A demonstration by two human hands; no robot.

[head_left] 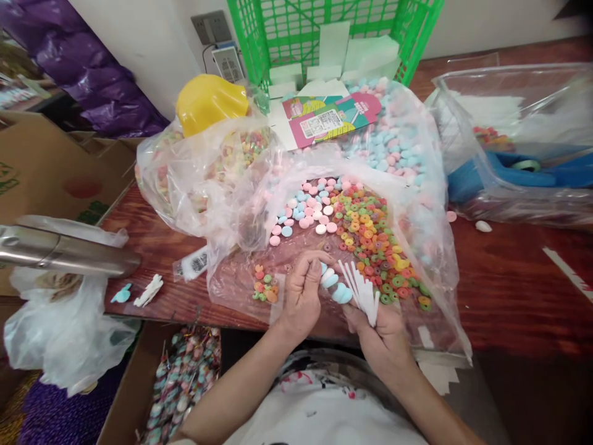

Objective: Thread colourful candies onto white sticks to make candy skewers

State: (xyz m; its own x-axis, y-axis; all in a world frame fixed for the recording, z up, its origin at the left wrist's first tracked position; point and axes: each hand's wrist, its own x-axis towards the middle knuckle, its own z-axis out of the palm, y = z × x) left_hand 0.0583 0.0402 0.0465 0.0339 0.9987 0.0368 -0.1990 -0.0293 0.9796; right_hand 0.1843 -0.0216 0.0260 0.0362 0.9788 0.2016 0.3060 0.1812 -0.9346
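Between my two hands runs a short row of pale blue and white candies (341, 293); the thread through them cannot be made out. My left hand (302, 293) is closed in a pinch at the row's left end. A bundle of white sticks (364, 290) fans out of my right hand (383, 327), whose fingers are closed round it, with its thumb by the last blue candy. Just beyond lie loose pink, blue and white tablet candies (308, 210) and a heap of small coloured ring candies (370, 238), both on clear plastic sheeting (231, 278).
A big clear bag of pastel candies (407, 148) and a bag of rings (204, 167) stand behind. Further back is a green crate (250, 37). A clear bin (519, 117) stands right, a steel flask (69, 250) left. Below the table's edge, a carton holds candy strings (185, 377).
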